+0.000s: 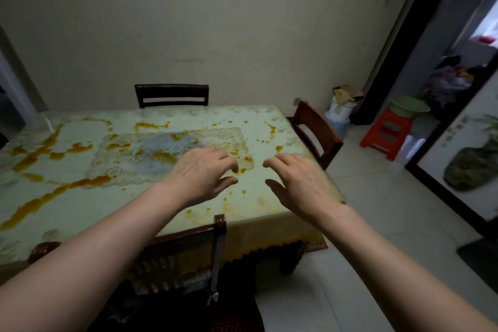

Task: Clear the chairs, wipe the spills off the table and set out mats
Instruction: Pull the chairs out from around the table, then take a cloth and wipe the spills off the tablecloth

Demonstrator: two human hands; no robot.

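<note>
A table (pixel 80 205) with a pale patterned cloth carries orange spills (pixel 35 156) in streaks on the left and drops near the right end. My left hand (pixel 202 172) hovers over the table's right half, fingers loosely curled, holding nothing. My right hand (pixel 296 183) hovers beside it near the right edge, fingers relaxed and empty. A dark wooden chair (pixel 172 94) stands at the far side, another chair (pixel 315 132) at the right end. The near chair (pixel 215 250) right below me has dark clothing and a strap (pixel 218 256) draped over it.
A red plastic stool (pixel 385 132) with a green basin (pixel 409 108) stands by the doorway on the right. A white bucket (pixel 339 110) with cloths sits in the corner. Light floor tiles run along the table's right side. A dark mat (pixel 482 259) lies at the far right.
</note>
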